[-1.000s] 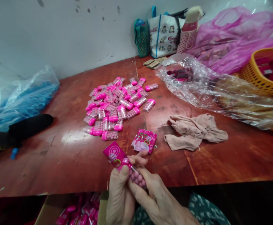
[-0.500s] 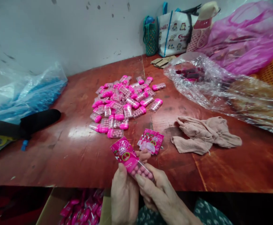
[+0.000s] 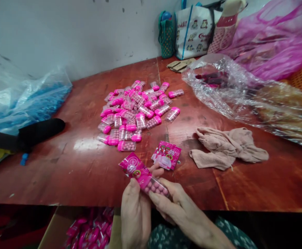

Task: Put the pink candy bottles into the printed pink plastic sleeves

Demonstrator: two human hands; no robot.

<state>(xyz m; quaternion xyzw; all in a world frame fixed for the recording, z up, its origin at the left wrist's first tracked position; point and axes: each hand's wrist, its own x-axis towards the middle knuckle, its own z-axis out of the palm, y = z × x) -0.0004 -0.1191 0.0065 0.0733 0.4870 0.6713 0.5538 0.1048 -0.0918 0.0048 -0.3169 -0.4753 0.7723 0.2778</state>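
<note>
Bottle (image 3: pixel 156 187) of smooth pink balls is sitting partly inside a glossy magenta printed sleeve (image 3: pixel 135 169), near the reddish tabletop's (image 3: pixel 83 183) front edge.
The left hand (image 3: pixel 136 218) is pressing its thumb on the flat sleeve, its fingertips showing beyond; the right hand (image 3: pixel 178 205) is pinching the rigid, clear bottle between thumb and forefinger, closed to its width. Beyond, pink-capped bottles (image 3: pixel 130 116) are lying heaped, flat sleeves (image 3: pixel 167 155) are overlapping, and a crumpled beige cloth (image 3: pixel 226 147) is resting rightward.
</note>
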